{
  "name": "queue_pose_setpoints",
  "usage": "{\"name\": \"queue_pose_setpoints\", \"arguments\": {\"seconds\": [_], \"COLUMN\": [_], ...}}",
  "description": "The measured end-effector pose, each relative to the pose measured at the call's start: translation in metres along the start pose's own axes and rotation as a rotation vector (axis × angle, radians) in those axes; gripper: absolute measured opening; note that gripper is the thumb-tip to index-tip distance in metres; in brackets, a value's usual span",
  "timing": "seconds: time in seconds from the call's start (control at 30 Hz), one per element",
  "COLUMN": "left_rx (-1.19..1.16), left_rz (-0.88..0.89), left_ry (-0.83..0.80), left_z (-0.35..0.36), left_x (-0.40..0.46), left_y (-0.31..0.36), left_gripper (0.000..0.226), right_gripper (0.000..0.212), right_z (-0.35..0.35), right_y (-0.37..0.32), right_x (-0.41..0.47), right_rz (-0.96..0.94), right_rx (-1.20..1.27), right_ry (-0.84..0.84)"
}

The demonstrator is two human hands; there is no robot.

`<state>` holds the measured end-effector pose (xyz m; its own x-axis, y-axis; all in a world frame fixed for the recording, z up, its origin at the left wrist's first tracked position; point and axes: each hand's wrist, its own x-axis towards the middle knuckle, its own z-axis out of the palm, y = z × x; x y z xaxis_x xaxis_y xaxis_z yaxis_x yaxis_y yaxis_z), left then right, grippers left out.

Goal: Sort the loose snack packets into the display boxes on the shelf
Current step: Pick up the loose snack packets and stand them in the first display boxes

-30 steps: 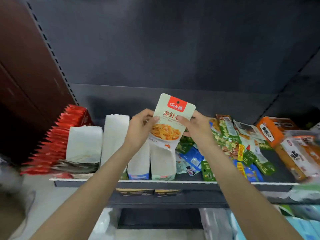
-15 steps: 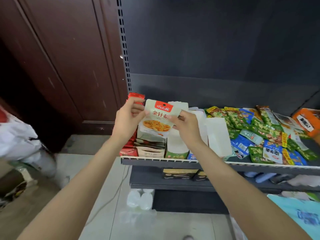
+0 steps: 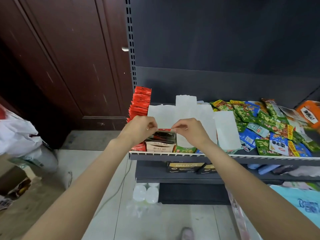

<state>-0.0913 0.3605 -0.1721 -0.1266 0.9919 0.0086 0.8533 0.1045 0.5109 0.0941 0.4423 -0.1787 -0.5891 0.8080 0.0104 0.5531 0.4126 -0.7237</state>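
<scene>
The snack packet (image 3: pixel 164 129), held upright above the boxes half a second earlier, was lowered into the tan display box (image 3: pixel 160 147) until only its red top edge showed. It was still pinched at its upper corners by the left hand (image 3: pixel 140 128) and right hand (image 3: pixel 187 129), which were brought down with it.

On the shelf (image 3: pixel 225 155) a row of display boxes stood side by side along the front edge. The leftmost open box (image 3: pixel 160 147) sat just right of a stack of packets (image 3: pixel 140 104) at the shelf's left end. Above that box both hands met: the left hand (image 3: pixel 138 128) and the right hand (image 3: pixel 189 129) each pinched one end of a packet (image 3: pixel 164 129) whose lower part was, it seemed, already down in the box. A tall box (image 3: pixel 226 129) stood further right, and beyond it loose packets (image 3: pixel 270 125) lay heaped. A lower shelf (image 3: pixel 181 177) lay beneath.
</scene>
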Motion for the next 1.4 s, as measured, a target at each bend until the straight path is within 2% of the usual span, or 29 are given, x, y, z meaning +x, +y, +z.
{"name": "queue_pose_setpoints", "arguments": {"seconds": [0.13, 0.3, 0.43, 0.53, 0.67, 0.83, 0.97, 1.07, 1.13, 1.2, 1.27, 1.37, 1.4], "left_rx": [-0.143, -0.312, -0.423, -0.423, -0.336, -0.044, 0.167, 0.268, 0.32, 0.352, 0.36, 0.372, 0.374], "left_rz": [0.048, 0.083, 0.079, 0.114, 0.143, 0.172, 0.179, 0.118, 0.082, 0.062, 0.055, 0.052, 0.05], "left_ry": [0.05, 0.174, 0.148, 0.093, -0.026, -0.2, -0.243, -0.263, -0.291, -0.319, -0.323, -0.314, -0.312], "left_z": [0.001, 0.026, 0.066, 0.101, 0.164, 0.25, 0.299, 0.318, 0.325, 0.327, 0.327, 0.326, 0.326], "left_x": [0.011, 0.04, 0.071, 0.097, 0.139, 0.205, 0.247, 0.263, 0.268, 0.271, 0.273, 0.275, 0.275], "left_y": [0.022, 0.084, 0.149, 0.205, 0.272, 0.345, 0.374, 0.371, 0.368, 0.367, 0.367, 0.368, 0.368], "left_gripper": [0.008, 0.011, 0.015, 0.016, 0.02, 0.049, 0.07, 0.076, 0.076, 0.074, 0.072, 0.07, 0.07], "right_gripper": [0.01, 0.012, 0.016, 0.019, 0.04, 0.049, 0.049, 0.047, 0.044, 0.028, 0.011, 0.016, 0.022], "right_z": [-0.022, -0.07, -0.114, -0.147, -0.201, -0.278, -0.32, -0.333, -0.335, -0.332, -0.332, -0.336, -0.34], "right_y": [0.007, 0.039, 0.09, 0.142, 0.221, 0.328, 0.393, 0.42, 0.437, 0.446, 0.443, 0.44, 0.44], "right_x": [-0.007, -0.014, -0.027, -0.04, -0.057, -0.059, -0.044, -0.022, -0.005, 0.009, 0.014, 0.015, 0.015], "right_rz": [-0.005, 0.049, 0.229, 0.413, 0.578, 0.667, 0.713, 0.737, 0.811, 0.874, 0.89, 0.863, 0.812], "right_rx": [0.113, 0.145, 0.169, 0.149, 0.062, -0.053, -0.028, 0.087, 0.246, 0.502, 0.631, 0.684, 0.619], "right_ry": [0.132, 0.344, 0.435, 0.386, 0.331, 0.304, 0.244, 0.23, 0.268, 0.347, 0.398, 0.413, 0.422]}}
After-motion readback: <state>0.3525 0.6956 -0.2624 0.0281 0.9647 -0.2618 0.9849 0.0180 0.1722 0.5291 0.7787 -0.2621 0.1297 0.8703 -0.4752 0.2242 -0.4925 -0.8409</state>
